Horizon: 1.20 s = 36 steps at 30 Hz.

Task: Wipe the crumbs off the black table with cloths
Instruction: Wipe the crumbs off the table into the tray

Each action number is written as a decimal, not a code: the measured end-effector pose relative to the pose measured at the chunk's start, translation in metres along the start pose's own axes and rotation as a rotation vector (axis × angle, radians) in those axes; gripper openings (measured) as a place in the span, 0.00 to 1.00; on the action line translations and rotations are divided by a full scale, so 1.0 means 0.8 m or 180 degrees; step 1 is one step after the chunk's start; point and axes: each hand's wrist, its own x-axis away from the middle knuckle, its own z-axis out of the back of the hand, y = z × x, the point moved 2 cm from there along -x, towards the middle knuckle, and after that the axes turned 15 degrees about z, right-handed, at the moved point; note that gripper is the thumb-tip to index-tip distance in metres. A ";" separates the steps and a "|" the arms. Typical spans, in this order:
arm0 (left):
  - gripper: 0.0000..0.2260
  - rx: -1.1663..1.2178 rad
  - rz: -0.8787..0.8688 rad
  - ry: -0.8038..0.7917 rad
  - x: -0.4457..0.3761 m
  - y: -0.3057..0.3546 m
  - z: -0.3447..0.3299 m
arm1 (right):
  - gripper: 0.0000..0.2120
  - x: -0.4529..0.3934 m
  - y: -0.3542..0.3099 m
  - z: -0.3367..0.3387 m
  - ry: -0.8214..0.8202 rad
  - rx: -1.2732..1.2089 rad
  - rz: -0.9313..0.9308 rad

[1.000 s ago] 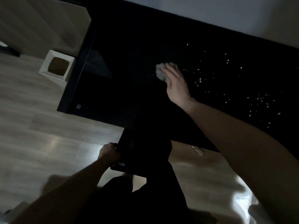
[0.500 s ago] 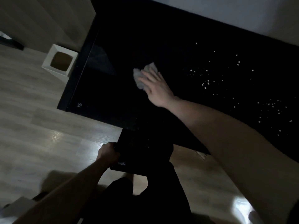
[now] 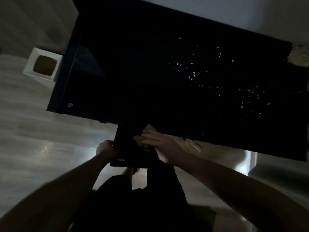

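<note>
The black table (image 3: pixel 133 72) fills the upper middle of the dim head view. White crumbs (image 3: pixel 192 76) lie scattered over its right half. My right hand (image 3: pixel 158 144) presses a grey cloth (image 3: pixel 142 139) flat at the table's near edge, over a black tray (image 3: pixel 130 148) held just below that edge. My left hand (image 3: pixel 106 149) grips the tray's left rim. A second, pale cloth (image 3: pixel 299 55) lies at the table's far right corner.
A white square bin (image 3: pixel 43 66) with a brown inside stands on the wooden floor left of the table. A pale wall runs behind the table. My dark-clothed legs are below the tray. A small light object (image 3: pixel 194 144) lies on the floor under the table's near edge.
My right hand has dragged the grey cloth from the middle of the table toward me to the near edge, over the tray. The left hand has kept hold of the tray.
</note>
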 end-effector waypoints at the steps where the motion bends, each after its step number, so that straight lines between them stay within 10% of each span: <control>1: 0.10 0.0005 -0.0019 -0.0001 0.002 0.003 -0.002 | 0.22 0.013 -0.002 0.011 0.0200 0.0014 -0.0138; 9: 0.10 -0.0144 0.0035 -0.0019 0.028 0.035 -0.026 | 0.20 0.087 0.058 0.122 0.1809 0.0037 -0.1188; 15: 0.09 0.0193 0.0271 -0.0021 0.047 0.056 -0.063 | 0.21 0.125 0.173 0.220 0.2059 0.0471 -0.1696; 27: 0.09 0.0781 0.0536 -0.0065 0.070 0.079 -0.126 | 0.25 0.004 0.328 0.300 0.0996 0.0810 -0.1752; 36: 0.06 0.0565 0.0461 -0.0045 0.080 0.092 -0.128 | 0.27 0.018 0.259 0.203 0.0642 0.0902 -0.0581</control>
